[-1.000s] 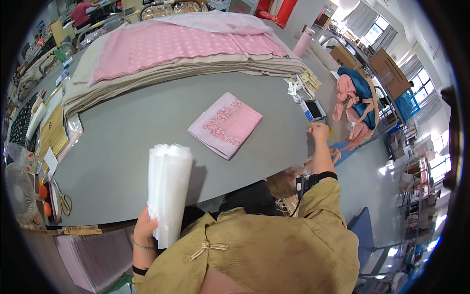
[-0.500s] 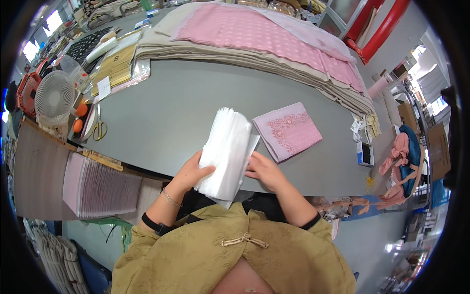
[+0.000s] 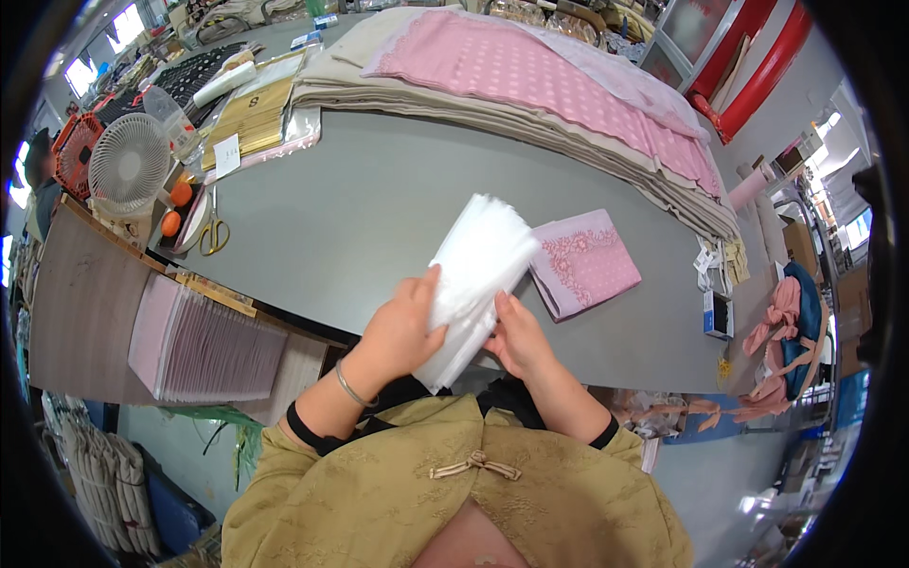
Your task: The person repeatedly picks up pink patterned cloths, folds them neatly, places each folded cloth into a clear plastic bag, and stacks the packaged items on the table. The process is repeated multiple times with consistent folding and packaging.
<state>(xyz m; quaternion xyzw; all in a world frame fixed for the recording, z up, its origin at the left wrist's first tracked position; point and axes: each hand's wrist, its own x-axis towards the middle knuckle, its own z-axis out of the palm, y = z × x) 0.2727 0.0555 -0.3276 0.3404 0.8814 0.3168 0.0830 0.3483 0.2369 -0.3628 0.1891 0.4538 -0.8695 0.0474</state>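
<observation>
A thick stack of thin white sheets [image 3: 485,260], glossy like plastic bags, is held tilted above the near edge of the grey table. My left hand [image 3: 405,325] is closed round its left side, with the fingers lying over the upper face and the thumb lower down. On the opposite side, my right hand [image 3: 519,339] grips the lower right edge, thumb on top and the other fingers partly hidden behind. Just right of the stack's upper end lies a folded pink cloth [image 3: 589,265] with a darker pink floral pattern.
Layered beige and pink fabric [image 3: 530,85] covers the table's far side. At the left are gold-handled scissors [image 3: 215,235], a white fan [image 3: 128,166] and flat packets [image 3: 251,118]. Folded pink pieces [image 3: 213,341] fill a shelf below. A small blue box [image 3: 717,314] stands at the right.
The stack has tilted farther to the right, its top now close to the pink cloth. My left hand has moved up over its face; my right thumb now presses on it. The view has shifted slightly.
</observation>
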